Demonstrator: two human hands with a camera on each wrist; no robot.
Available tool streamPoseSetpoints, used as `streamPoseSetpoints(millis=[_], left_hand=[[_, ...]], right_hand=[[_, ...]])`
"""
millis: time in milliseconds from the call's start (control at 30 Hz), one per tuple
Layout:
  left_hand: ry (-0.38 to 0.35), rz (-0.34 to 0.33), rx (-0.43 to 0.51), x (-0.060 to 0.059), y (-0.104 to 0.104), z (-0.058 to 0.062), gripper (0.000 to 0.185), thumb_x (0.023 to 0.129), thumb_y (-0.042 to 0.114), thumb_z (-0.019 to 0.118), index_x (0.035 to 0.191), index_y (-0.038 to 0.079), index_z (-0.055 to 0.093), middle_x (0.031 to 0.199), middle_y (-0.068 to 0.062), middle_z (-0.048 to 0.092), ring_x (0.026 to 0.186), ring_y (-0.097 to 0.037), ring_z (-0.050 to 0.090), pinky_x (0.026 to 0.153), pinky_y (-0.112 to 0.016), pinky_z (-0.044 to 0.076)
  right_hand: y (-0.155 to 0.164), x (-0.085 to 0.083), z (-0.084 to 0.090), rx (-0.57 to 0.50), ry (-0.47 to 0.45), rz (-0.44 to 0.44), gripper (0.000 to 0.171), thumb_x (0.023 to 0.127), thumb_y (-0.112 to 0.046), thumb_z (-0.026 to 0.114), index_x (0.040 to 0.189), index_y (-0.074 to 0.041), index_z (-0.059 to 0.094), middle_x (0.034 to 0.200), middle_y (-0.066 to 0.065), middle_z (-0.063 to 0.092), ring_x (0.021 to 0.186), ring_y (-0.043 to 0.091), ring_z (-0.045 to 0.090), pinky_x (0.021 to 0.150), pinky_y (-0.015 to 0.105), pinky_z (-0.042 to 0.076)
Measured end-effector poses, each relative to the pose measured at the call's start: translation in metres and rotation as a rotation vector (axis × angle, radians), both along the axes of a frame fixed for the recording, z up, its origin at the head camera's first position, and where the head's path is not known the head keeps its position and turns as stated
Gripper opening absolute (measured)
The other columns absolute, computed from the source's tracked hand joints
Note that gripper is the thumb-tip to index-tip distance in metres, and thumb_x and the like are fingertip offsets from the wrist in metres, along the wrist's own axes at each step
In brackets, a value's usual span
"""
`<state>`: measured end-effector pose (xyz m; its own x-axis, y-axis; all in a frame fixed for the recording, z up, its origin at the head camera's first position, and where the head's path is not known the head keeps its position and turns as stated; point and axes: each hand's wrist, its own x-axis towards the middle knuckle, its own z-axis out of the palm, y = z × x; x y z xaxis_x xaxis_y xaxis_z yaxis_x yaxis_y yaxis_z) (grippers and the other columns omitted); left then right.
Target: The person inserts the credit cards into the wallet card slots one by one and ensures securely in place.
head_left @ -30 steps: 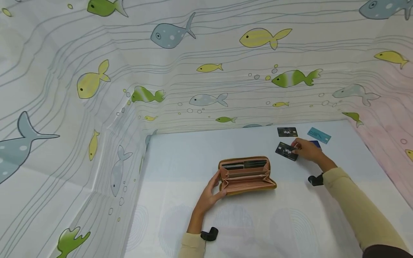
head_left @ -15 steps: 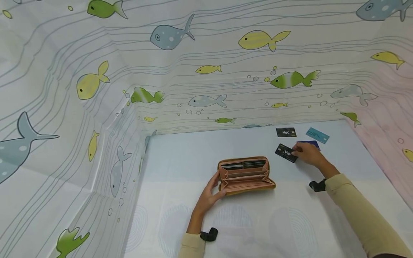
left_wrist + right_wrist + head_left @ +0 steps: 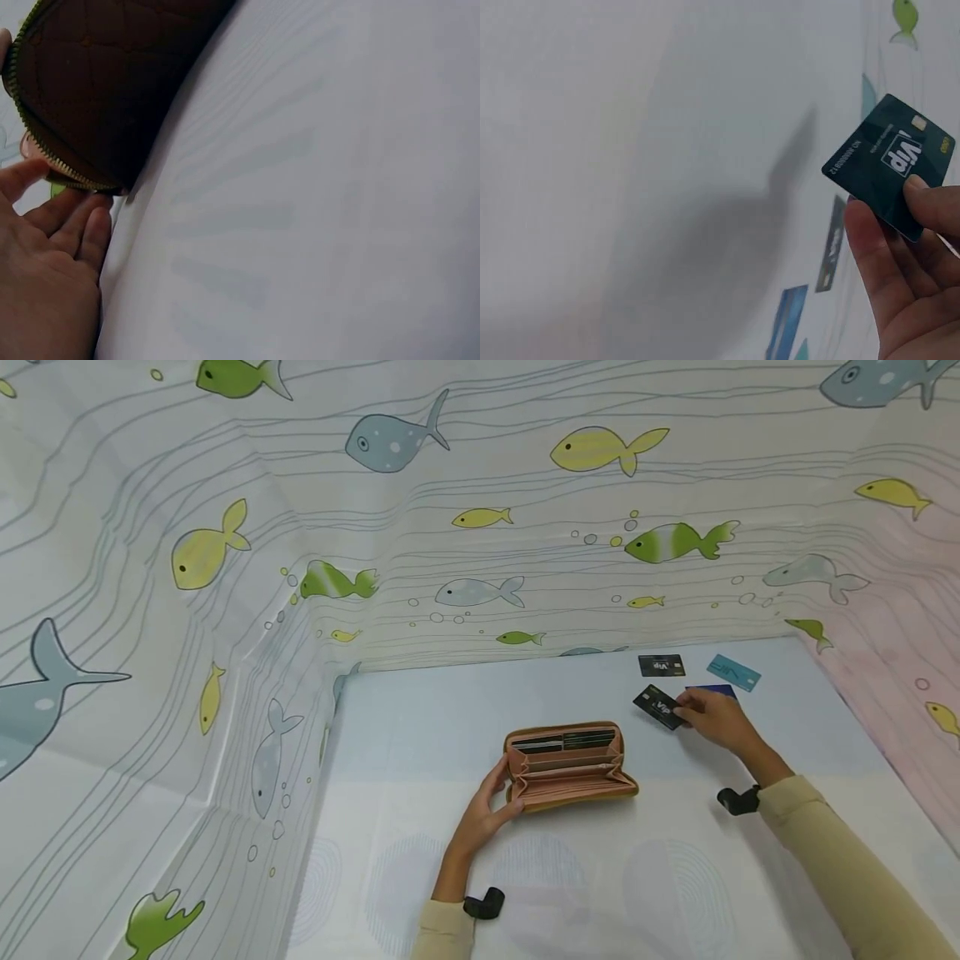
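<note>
My right hand [image 3: 716, 718] pinches a black bank card [image 3: 889, 165] marked "Vip" between thumb and fingers. The right wrist view has the card raised off the tabletop, its shadow falling beside it. An open zip-around wallet [image 3: 572, 768], brown and quilted outside with a pinkish lining, stands on the table. Dark cards [image 3: 588, 739] fill slots in its far half. My left hand [image 3: 480, 818] holds the wallet's left end, thumb at the near edge and fingers at the side. The left wrist view gives the wallet's outer face and gold zip [image 3: 56, 157].
Beyond my right hand lie another black card [image 3: 662, 666], a teal card [image 3: 733, 672] and a blue card [image 3: 712, 691] partly hidden by the hand. The white table [image 3: 420, 727] meets a fish-patterned sheet [image 3: 420, 543] at the back and sides.
The black card has come up off the table in my right hand and tilted a little. More of the blue card shows. My left hand and the wallet stay where they were.
</note>
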<state>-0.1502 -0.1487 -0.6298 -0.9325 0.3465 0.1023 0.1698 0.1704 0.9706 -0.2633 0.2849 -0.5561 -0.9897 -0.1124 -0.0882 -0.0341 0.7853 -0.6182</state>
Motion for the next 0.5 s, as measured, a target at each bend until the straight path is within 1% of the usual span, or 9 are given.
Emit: streamPoseSetpoints(millis=[167,300,367,433,500], left_hand=[[0.015,0.001,-0.004,0.0,-0.001,-0.001,0.077,0.097,0.027,0.065,0.161,0.02,0.023,0.164,-0.007,0.03,0.149,-0.029,0.033,0.12,-0.04,0.034],[0.021,-0.005,0.0,0.0,-0.001,-0.001,0.077,0.097,0.025,0.065,0.161,0.019,0.022,0.164,-0.007,0.03,0.149,-0.03,0.032,0.119,-0.043,0.034],[0.019,-0.01,0.005,0.0,-0.001,-0.001,0.077,0.097,0.025,0.065,0.161,0.019,0.022,0.164,-0.008,0.03,0.149,-0.03,0.032,0.119,-0.045,0.034],[0.007,-0.008,0.001,0.001,-0.001,-0.001,0.078,0.097,0.026,0.065,0.161,0.02,0.021,0.164,-0.006,0.029,0.15,-0.029,0.032,0.12,-0.044,0.033],[0.0,-0.007,0.001,0.001,-0.001,-0.001,0.078,0.097,0.027,0.065,0.161,0.02,0.021,0.165,-0.006,0.028,0.15,-0.029,0.032,0.12,-0.044,0.033]], right_hand=[[-0.018,0.011,0.017,-0.022,0.076,-0.009,0.018,0.098,-0.011,0.064,0.11,0.001,0.065,0.097,0.02,0.073,0.081,0.026,0.072,0.069,0.039,0.06],[-0.034,0.021,0.032,-0.044,0.097,0.0,0.016,0.098,-0.014,0.065,0.109,-0.002,0.066,0.097,0.018,0.074,0.083,0.026,0.073,0.074,0.045,0.06],[-0.042,0.025,0.038,-0.069,0.109,0.008,0.014,0.098,-0.013,0.065,0.108,-0.003,0.067,0.097,0.018,0.075,0.083,0.027,0.073,0.076,0.049,0.059],[-0.05,0.03,0.043,-0.103,0.122,0.023,0.013,0.098,-0.013,0.065,0.107,-0.004,0.067,0.097,0.017,0.075,0.083,0.026,0.074,0.078,0.051,0.059],[-0.058,0.034,0.046,-0.141,0.132,0.045,0.011,0.097,-0.012,0.066,0.105,-0.005,0.068,0.096,0.016,0.075,0.083,0.025,0.074,0.08,0.051,0.059]])
